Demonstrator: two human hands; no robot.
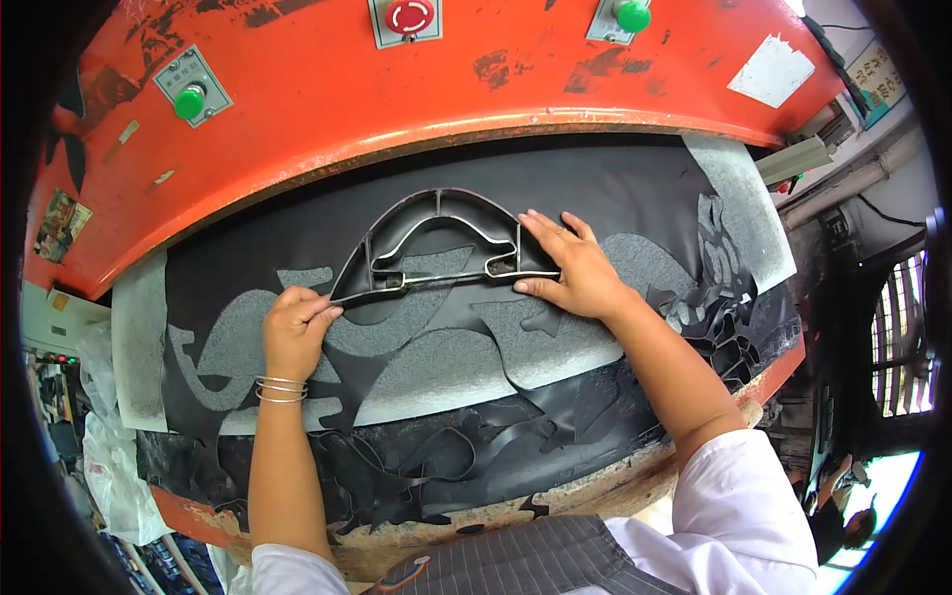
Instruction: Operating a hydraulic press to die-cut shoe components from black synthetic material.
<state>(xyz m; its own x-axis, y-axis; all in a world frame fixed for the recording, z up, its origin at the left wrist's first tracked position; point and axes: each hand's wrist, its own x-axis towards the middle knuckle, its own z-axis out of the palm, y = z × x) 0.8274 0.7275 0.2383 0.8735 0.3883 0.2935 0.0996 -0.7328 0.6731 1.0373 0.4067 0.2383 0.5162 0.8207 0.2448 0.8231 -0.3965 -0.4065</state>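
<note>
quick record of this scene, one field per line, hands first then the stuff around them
left hand: left hand pinching the left end of the curved metal frame
right hand: right hand spread against the frame's right end
frame position: lying over the black sheet, arched side away from the person
sheet: black, with curved grey patches
near edge: black scraps
behind: orange machine with red button
left wrist: silver-coloured bangles

right: barred window (902,337), bright | upper right: pale wall (902,190), thick pipe (843,184) | lower right: glaring light (895,501)
</note>
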